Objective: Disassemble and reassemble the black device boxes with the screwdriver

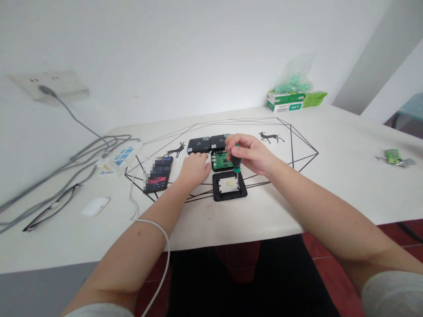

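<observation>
My right hand (pixel 249 153) is closed around a green-handled screwdriver (pixel 235 164), held upright with its tip down in an open black case shell (pixel 229 186). Just behind the shell lies a green circuit board (pixel 220 161). My left hand (pixel 194 169) rests with curled fingers on the table, its fingertips against the left edge of the circuit board. Two closed small black boxes (pixel 199 145) (pixel 218 141) sit side by side behind the board.
A phone (pixel 158 174) lies left of my left hand. Further left are a power strip (pixel 119 161) with grey cables, glasses (pixel 53 208) and a white mouse (pixel 95 206). Green boxes with a plastic bag (pixel 290 97) stand at the back; a small green item (pixel 395 157) lies far right.
</observation>
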`<state>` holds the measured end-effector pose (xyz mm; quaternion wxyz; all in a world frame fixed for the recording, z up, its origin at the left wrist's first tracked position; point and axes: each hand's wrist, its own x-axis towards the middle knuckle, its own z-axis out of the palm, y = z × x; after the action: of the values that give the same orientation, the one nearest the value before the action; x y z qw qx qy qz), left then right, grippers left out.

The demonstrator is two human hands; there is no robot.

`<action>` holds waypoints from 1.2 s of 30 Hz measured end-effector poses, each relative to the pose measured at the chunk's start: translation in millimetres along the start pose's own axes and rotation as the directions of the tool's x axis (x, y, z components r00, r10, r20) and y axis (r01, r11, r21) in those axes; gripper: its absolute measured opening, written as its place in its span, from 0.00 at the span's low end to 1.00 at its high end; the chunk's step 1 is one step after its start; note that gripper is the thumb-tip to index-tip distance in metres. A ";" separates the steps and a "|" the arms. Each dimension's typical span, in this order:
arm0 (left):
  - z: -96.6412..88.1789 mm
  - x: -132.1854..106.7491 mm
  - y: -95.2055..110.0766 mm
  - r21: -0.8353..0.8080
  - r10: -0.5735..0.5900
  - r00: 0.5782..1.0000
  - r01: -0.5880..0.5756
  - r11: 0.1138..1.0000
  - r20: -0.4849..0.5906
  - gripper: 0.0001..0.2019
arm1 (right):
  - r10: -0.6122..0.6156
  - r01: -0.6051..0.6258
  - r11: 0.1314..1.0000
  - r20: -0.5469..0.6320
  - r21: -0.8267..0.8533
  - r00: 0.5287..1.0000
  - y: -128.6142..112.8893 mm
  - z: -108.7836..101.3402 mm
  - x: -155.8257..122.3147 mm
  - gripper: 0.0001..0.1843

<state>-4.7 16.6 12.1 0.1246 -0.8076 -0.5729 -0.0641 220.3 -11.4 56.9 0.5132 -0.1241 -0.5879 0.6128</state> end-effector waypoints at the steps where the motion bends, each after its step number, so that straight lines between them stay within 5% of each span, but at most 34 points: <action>1: 0.4 0.1 0.0 0.001 0.001 1.000 -0.001 1.000 -0.001 0.15 | 0.000 0.001 1.000 0.005 -0.010 1.000 0.1 -0.3 -0.8 0.12; 12: 1.6 0.2 -0.4 -0.002 -0.003 1.000 0.003 1.000 0.021 0.16 | 0.122 -0.129 0.980 0.051 0.149 0.991 -8.6 -10.6 1.7 0.07; 18: -0.4 -0.1 0.5 -0.012 -0.022 0.999 0.022 1.000 0.029 0.15 | 0.077 -0.105 0.974 0.141 0.203 0.987 -11.1 -11.7 0.8 0.07; 27: 3.8 0.0 -0.4 0.007 0.002 1.000 -0.003 1.000 0.017 0.16 | 0.005 -0.005 1.000 0.099 -0.001 0.995 -7.1 -7.2 -2.5 0.11; 36: 1.4 -0.5 0.6 0.002 0.009 0.999 -0.009 1.000 0.041 0.15 | 0.142 -0.159 0.976 0.118 0.146 0.983 -11.5 -8.5 -4.1 0.10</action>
<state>-4.3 16.3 10.6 0.1138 -0.8113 -0.5716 -0.0464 234.1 -12.0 62.4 0.4412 -0.0951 -0.5540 0.6996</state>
